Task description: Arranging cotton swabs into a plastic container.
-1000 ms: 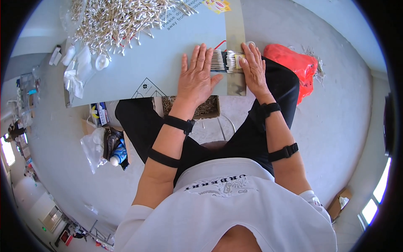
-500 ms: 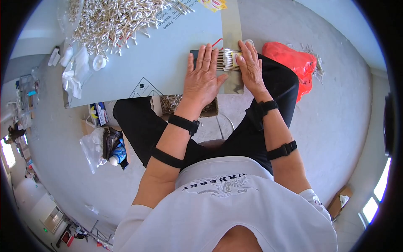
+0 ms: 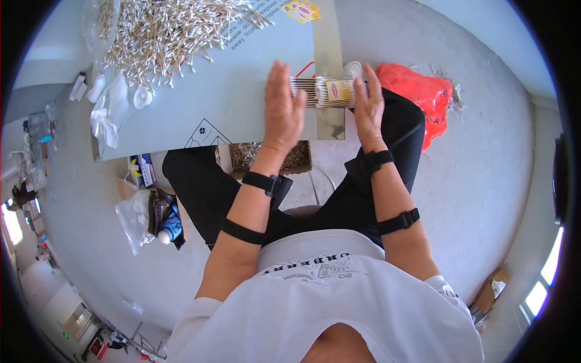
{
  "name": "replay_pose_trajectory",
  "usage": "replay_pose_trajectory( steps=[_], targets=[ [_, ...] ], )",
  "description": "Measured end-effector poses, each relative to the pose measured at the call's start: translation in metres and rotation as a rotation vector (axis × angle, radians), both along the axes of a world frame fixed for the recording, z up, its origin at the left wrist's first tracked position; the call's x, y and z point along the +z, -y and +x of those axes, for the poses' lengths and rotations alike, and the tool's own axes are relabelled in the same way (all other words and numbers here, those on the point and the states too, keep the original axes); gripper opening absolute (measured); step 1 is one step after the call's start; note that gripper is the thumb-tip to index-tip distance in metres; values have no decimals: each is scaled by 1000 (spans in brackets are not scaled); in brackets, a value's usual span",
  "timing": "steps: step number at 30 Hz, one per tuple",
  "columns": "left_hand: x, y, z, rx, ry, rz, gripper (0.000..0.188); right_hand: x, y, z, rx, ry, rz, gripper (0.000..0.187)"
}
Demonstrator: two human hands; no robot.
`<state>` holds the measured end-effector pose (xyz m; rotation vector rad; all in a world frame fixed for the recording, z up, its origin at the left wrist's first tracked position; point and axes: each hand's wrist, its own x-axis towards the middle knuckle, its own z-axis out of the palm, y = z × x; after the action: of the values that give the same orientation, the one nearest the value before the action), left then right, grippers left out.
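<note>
A flat pack of cotton swabs (image 3: 307,92) with a yellow label (image 3: 338,91) lies at the right edge of the grey board, its swabs side by side in a row. At its left end stands my left hand (image 3: 283,112), on edge with fingers straight and the palm turned toward the pack. My right hand (image 3: 370,109) is at the other end, fingers stretched out and thumb close by the label. Both hands are open; whether they touch the pack's ends I cannot tell. A large heap of loose cotton swabs (image 3: 166,36) covers the board's far left.
The grey board (image 3: 163,121) rests over my knees. Yellow labels (image 3: 301,11) lie at its far edge, a white roll (image 3: 142,97) and clear plastic at its left. Below stands a box of swabs (image 3: 305,158). A red plastic bag (image 3: 417,97) sits on the floor at right.
My hands were lying flat over the pack; now they have lifted and turned on edge at its two ends. More of the swabs and the yellow label shows.
</note>
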<state>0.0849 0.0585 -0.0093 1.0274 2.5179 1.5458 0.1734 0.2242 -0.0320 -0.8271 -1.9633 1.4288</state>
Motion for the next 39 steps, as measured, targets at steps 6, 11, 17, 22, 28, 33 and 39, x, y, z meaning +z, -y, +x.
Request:
replay_pose_trajectory(
  steps=[6,11,17,22,28,33,39],
  targets=[
    [-4,-18,-7,30,103,141,55,-13,-8,-11,-122,-265,-915,34],
    [-3,-29,3,17,155,197,57,-20,4,-17,-160,-264,-765,26],
    [-5,-34,13,3,233,267,58,-16,8,-16,-187,-277,-726,25],
    [-9,-55,25,4,298,327,60,-10,11,-19,-211,-234,-580,26],
    [-8,-65,29,-5,377,413,62,-7,13,-21,-271,-200,-490,25],
    [-2,-54,21,-2,420,483,64,21,-19,0,107,182,368,37],
    [1,-56,23,1,485,569,67,60,-28,6,532,388,805,62]
  ],
)
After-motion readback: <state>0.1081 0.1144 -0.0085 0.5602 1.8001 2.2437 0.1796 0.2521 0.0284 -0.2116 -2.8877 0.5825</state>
